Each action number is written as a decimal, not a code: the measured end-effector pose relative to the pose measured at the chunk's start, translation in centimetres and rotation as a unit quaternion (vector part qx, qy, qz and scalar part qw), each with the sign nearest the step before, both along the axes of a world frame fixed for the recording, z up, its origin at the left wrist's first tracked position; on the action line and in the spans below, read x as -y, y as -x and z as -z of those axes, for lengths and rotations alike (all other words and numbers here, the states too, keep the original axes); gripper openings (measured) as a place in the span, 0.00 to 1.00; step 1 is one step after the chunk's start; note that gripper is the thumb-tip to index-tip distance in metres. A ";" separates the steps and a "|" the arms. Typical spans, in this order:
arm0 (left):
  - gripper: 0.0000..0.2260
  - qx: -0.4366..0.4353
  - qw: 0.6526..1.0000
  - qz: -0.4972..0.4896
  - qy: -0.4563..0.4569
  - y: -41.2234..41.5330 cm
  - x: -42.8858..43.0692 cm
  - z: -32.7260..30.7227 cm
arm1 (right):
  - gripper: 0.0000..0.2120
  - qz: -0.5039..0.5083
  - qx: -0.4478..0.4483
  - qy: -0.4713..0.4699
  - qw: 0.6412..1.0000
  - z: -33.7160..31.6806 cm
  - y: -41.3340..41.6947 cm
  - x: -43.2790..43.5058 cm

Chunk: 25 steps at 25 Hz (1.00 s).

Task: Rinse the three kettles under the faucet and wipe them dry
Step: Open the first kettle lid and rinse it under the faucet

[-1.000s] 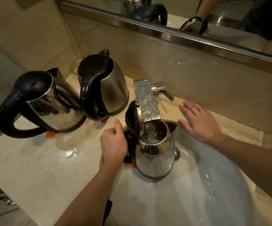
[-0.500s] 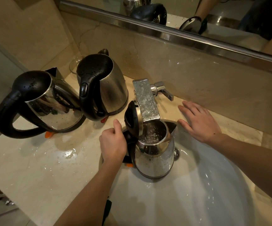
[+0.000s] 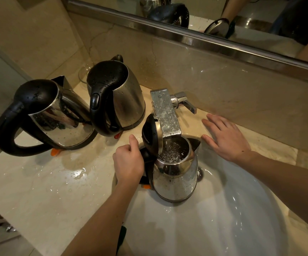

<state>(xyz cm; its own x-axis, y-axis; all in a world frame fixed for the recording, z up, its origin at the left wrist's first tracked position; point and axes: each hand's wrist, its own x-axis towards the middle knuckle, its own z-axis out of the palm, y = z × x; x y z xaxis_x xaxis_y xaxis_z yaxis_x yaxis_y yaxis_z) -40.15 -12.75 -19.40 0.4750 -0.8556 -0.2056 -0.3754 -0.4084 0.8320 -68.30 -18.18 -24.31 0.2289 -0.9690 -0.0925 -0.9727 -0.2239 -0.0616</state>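
Observation:
A steel kettle (image 3: pixel 175 178) stands in the white sink (image 3: pixel 214 218) under the faucet spout (image 3: pixel 166 113), its black lid tipped up and water splashing inside. My left hand (image 3: pixel 128 162) grips its black handle. Flat on the counter beside the sink lies my right hand (image 3: pixel 225 138), fingers straight, just below the faucet lever (image 3: pixel 183 103). Two more steel kettles with black lids and handles stand wet on the counter: one at the far left (image 3: pixel 57 119), one behind it to the right (image 3: pixel 116 97).
The beige stone counter (image 3: pixel 48 191) carries puddles and drops. A mirror with a metal frame (image 3: pixel 195 39) runs along the back wall. A clear glass dish (image 3: pixel 84 74) sits in the back corner behind the kettles. The counter's front edge drops off at lower left.

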 end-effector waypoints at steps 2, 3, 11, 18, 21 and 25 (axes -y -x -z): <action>0.26 0.001 1.000 0.001 0.000 0.0 0.0 -0.1 | 0.35 -0.002 -0.001 0.001 1.000 0.0 0.0 0.0; 0.27 0.001 1.000 0.001 0.000 0.0 0.0 -0.1 | 0.35 -0.002 -0.001 0.002 1.000 0.0 0.0 0.0; 0.27 0.004 1.000 0.000 0.000 -0.2 0.1 0.2 | 0.34 -0.004 0.000 0.006 1.000 0.1 0.1 0.0; 0.27 0.002 1.000 0.000 -0.001 -0.2 0.1 0.2 | 0.37 -0.001 0.005 0.001 1.000 -0.1 -0.1 0.0; 0.27 0.003 1.000 -0.001 -0.001 -0.2 0.1 0.3 | 0.39 -0.002 0.007 0.002 1.000 -0.3 -0.1 -0.1; 0.27 0.002 1.000 -0.002 -0.001 -0.2 0.1 0.3 | 0.38 -0.001 0.009 0.000 1.000 -0.3 -0.1 -0.1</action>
<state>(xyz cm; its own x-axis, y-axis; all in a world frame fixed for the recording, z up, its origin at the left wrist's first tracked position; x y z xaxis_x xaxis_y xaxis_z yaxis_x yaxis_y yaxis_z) -39.95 -12.87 -19.73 0.4789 -0.8535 -0.2054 -0.3782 -0.4117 0.8292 -68.19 -18.09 -24.06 0.2324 -0.9685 -0.0889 -0.9710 -0.2257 -0.0793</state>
